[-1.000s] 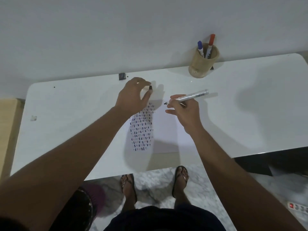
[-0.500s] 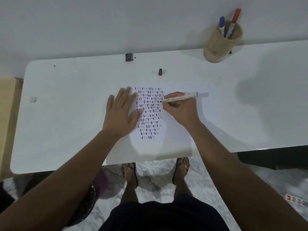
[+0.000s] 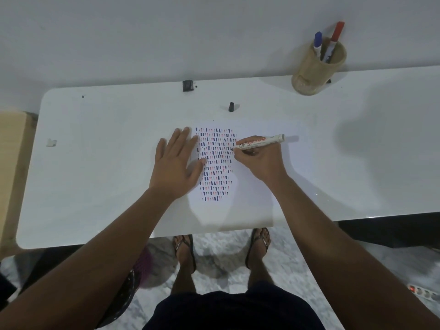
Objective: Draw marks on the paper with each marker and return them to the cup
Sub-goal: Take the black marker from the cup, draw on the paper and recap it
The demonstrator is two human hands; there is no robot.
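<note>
Marker lying left-right, tip left on paper, right hand grip

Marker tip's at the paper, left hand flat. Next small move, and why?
Probably a short stroke with the marker in the right hand: its tip sits at the right edge of the block of marks on the paper, and the left hand lies flat holding the sheet. Its cap stands apart on the table, so recapping and the cup come later.
</note>
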